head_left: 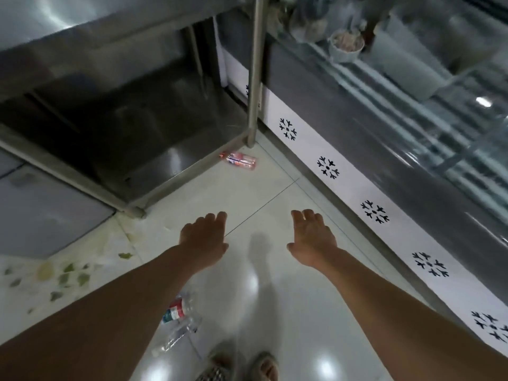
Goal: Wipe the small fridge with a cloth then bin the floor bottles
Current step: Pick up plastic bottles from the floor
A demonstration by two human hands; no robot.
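Two plastic bottles lie on the white tiled floor. A pink-tinted bottle (239, 160) rests on its side by the foot of the steel table leg (254, 78). A clear bottle with a red and green label (180, 318) lies near my feet, partly under my left forearm. My left hand (204, 237) and my right hand (312, 236) stretch forward over the floor, palms down, fingers apart, holding nothing. Both hands are well short of the pink bottle. No cloth is in view.
A steel table with a low shelf (132, 138) stands at the left. A glass display fridge with a white snowflake-printed base (373, 213) runs along the right. Green and yellowish scraps (66, 273) litter the floor at the left. My sandalled feet (242, 367) are at the bottom.
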